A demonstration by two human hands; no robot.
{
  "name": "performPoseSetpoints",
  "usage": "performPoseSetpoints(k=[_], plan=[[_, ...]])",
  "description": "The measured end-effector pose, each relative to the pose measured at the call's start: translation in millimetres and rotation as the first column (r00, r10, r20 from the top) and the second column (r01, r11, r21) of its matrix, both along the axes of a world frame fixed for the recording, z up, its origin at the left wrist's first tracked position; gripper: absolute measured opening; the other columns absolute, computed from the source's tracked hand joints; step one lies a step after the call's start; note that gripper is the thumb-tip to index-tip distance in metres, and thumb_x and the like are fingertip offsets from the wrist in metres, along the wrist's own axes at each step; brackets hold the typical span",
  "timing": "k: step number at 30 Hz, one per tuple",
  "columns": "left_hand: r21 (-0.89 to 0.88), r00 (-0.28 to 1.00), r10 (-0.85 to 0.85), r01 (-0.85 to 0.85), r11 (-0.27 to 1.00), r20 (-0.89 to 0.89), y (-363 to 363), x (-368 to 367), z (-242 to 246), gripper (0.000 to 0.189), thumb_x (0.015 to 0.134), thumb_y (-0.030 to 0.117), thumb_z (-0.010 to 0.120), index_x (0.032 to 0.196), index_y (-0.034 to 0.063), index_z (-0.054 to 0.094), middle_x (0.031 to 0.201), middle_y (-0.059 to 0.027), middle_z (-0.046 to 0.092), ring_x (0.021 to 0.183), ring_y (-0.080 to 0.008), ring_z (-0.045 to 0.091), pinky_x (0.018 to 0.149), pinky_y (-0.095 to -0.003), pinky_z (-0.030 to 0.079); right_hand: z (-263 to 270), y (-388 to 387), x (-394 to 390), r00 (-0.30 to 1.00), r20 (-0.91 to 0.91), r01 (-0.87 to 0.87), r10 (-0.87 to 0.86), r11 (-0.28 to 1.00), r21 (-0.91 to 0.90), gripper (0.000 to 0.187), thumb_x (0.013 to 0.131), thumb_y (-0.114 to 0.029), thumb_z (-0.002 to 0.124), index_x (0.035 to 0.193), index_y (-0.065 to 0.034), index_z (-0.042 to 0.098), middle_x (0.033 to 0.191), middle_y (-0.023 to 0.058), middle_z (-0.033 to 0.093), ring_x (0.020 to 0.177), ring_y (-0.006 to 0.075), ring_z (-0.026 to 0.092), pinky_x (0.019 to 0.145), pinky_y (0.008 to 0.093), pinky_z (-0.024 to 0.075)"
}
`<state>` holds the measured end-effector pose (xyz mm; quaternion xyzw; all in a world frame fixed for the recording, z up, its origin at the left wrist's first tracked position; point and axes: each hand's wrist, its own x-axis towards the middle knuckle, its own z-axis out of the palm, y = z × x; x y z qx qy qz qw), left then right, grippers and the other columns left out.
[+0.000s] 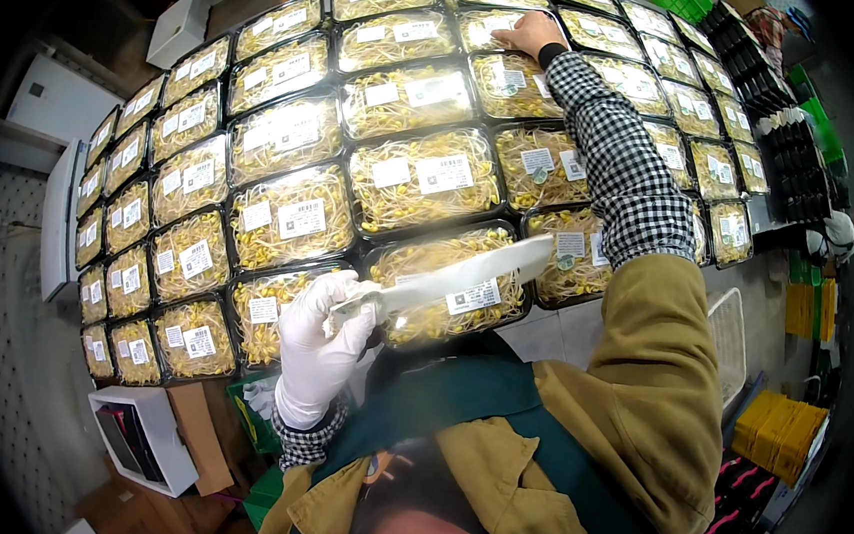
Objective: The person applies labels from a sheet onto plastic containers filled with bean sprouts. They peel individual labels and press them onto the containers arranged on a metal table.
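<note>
My left hand (315,345), in a white glove, grips a pale, curling paper strip (468,274), apparently label backing, blurred at its free end. This strip crosses above a film-wrapped black tray of soybean sprouts (422,327) close to my body. My right hand (534,33) is bare and stretched far out. Its fingertips touch the top of a far sprout tray (479,34) near its white label; whether anything small is between them cannot be seen. Nearer along that column, a sprout tray (548,163) bears two white labels and a small round greenish sticker.
Rows of sprout trays cover the table (580,328). Stacked black trays (796,164) stand at its right end. Yellow crates (771,437) and a white mesh basket (726,343) are at right. Below left sits a white foam box (143,437). Other people (840,232) are at far right.
</note>
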<state>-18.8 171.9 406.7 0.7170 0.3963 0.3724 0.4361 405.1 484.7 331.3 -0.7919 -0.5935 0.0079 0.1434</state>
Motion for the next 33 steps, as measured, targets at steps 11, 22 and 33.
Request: performPoseSetpoints(k=[11,22,33], plan=[[-0.204,0.936,0.287,-0.246,0.948,0.205,16.4,26.6,9.6,0.009,0.089,0.006,0.065,0.094,-0.0015,0.067,0.074,-0.0013,0.066,0.066,-0.0079,0.058,0.062,-0.023,0.045,103.6,-121.1,-120.0,0.256,-0.591,-0.808,0.765,0.505,0.304,0.03,0.09,-0.032,0.067,0.104,-0.0062,0.071,0.091,0.004,0.07,0.081,0.0106,0.061,0.07,0.0274,0.0481],[-0.057,0.946,0.311,-0.307,0.95,0.09,9.1,31.9,16.1,0.011,0.083,0.005,0.069,0.093,-0.0004,0.07,0.073,-0.0078,0.066,0.066,-0.0115,0.06,0.062,-0.0265,0.047,147.2,-229.0,-195.8,0.108,-0.217,-0.932,0.97,0.175,0.317,0.009,0.089,-0.013,0.064,0.096,-0.0065,0.066,0.089,0.0057,0.067,0.081,0.0184,0.061,0.073,0.0342,0.0474],[0.135,0.949,0.28,-0.299,0.945,0.141,-1.5,13.5,17.9,0.012,0.086,0.003,0.067,0.095,-0.0046,0.067,0.074,-0.0075,0.068,0.07,-0.016,0.064,0.084,-0.0353,0.051,25.6,70.9,66.6,0.905,-0.346,-0.092,0.248,0.907,0.411,0.043,0.085,-0.031,0.073,0.112,0.0006,0.063,0.1,0.0094,0.067,0.092,0.0179,0.062,0.078,0.0323,0.0506]])
